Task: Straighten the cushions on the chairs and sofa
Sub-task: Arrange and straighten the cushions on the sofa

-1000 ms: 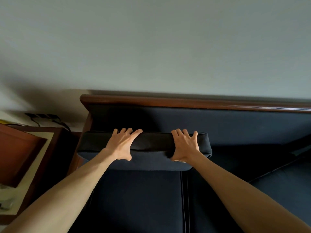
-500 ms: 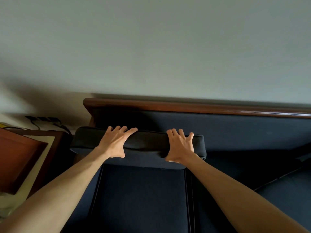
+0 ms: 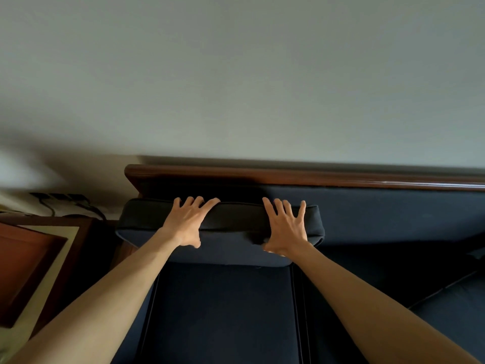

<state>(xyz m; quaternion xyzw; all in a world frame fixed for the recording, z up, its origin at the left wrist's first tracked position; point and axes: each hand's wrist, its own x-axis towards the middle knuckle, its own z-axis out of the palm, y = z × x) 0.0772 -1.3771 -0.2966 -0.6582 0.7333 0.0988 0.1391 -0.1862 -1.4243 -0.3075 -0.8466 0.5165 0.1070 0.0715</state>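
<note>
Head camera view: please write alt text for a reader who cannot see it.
Two bare hands, left hand and right hand, press with spread fingers on the top edge of a dark blue back cushion on a wood-framed sofa. A wooden side table stands to the left, a plain wall behind.

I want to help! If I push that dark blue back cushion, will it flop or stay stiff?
The dark blue fabric back cushion probably squashes: it dents beside the right hand. It seems thick and boxy, so likely bends little. The cloth probably isn't slippery.
</note>
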